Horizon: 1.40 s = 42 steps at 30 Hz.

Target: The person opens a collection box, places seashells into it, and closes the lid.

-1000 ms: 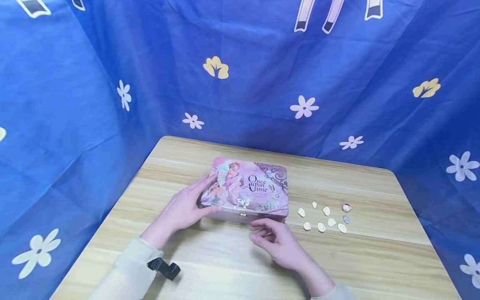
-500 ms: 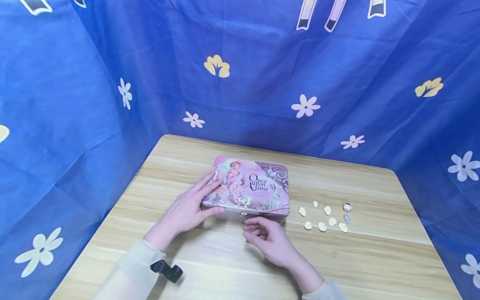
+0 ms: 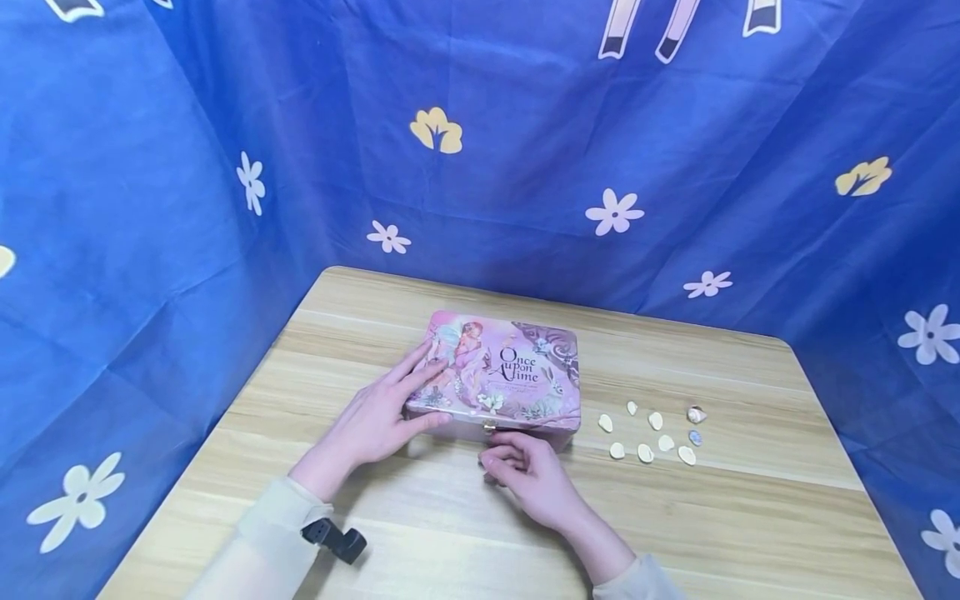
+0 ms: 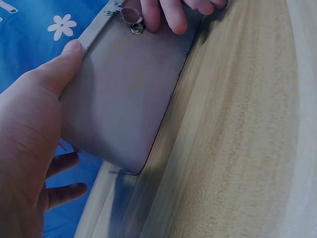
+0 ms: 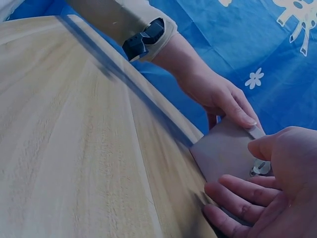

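A pink tin box (image 3: 510, 367) printed "Once upon a time" lies on the wooden table, its lid down. My left hand (image 3: 378, 417) rests on the box's left part, fingers spread over the lid and thumb along the front edge. At the middle of the front is a small metal clasp (image 4: 132, 18). My right hand (image 3: 528, 479) is right at this clasp, fingers loosely curled. In the right wrist view the clasp plate (image 5: 261, 167) shows between thumb and fingers. The left wrist view shows a fingertip (image 4: 150, 22) beside the clasp's knob.
Several small pale shells (image 3: 645, 452), a blue one (image 3: 695, 437) and a brownish spiral one (image 3: 696, 414) lie right of the box. A blue printed cloth (image 3: 517, 167) encloses the table (image 3: 360, 317) at the back and sides. A black strap (image 3: 333, 540) is on the left wrist.
My right hand has moved left along the box front to the clasp. My left hand's fingers have spread farther onto the lid. The lid stays down.
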{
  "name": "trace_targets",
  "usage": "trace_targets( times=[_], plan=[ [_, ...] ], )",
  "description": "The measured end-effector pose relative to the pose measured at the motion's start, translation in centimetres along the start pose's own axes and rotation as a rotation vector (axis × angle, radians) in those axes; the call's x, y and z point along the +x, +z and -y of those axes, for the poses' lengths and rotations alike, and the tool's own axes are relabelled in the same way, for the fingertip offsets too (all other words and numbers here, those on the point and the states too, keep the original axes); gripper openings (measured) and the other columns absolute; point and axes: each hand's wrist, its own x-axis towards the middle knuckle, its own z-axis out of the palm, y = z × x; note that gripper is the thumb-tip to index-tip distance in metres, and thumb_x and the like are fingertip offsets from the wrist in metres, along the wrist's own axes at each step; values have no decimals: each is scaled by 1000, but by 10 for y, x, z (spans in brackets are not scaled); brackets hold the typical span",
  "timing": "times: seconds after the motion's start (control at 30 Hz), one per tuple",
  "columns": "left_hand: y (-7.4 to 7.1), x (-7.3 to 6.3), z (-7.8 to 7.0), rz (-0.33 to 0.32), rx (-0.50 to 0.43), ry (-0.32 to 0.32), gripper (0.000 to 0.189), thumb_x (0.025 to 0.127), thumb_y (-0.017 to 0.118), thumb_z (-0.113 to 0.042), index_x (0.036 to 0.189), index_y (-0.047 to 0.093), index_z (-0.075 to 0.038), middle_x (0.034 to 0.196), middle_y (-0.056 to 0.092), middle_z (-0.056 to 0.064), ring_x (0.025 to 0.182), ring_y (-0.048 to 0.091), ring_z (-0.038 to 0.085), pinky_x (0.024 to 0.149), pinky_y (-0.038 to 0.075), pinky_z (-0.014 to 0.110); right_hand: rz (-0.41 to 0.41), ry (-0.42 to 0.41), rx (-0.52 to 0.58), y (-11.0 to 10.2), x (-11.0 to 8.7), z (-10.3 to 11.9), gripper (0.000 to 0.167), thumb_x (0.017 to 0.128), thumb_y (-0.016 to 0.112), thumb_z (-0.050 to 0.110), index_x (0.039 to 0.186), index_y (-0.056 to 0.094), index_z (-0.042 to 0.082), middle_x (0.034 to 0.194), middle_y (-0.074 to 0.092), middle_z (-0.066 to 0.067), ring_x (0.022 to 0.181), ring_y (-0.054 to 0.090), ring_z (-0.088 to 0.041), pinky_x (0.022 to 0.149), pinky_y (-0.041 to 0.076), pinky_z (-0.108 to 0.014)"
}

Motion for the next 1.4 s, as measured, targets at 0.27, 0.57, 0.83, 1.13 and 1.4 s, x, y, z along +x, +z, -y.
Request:
trace_targets(
  times=[0.27,0.57,0.83,1.13,1.4],
  plan=[
    [1,1,0,-2,-1,8,85,94,62,-75,165,41,-32,177,15,-4,138,50,51,100,49,71,-4,14,99,3,3,-4,40,103,64,0,134,52,-22,116,71,-34,93,74,-45,86,63,-44],
    [2,1,2,4,-1,10,86,94,60,-76,165,39,-32,177,13,-4,137,51,51,99,49,72,-31,7,163,5,5,-9,25,102,66,2,116,62,-19,112,70,-37,85,76,-34,83,64,-44],
    [4,1,4,-7,-13,16,85,94,62,-75,165,40,-34,177,15,-5,134,54,51,99,50,71,-36,2,234,8,9,-7,34,106,64,8,120,58,-22,113,69,-38,79,76,-20,82,64,-43],
    [4,1,4,-7,-21,16,85,93,62,-75,164,41,-34,177,15,-5,135,54,50,99,50,71,-121,2,270,17,9,-3,33,105,65,7,119,60,-23,104,75,-29,71,75,-16,80,65,-42],
    [5,1,5,-14,-33,13,86,92,64,-75,164,42,-33,176,15,-7,136,52,49,99,50,70,-170,-25,278,21,9,-1,31,104,65,4,115,59,-24,102,75,-29,67,74,-14,79,64,-34]
  ],
)
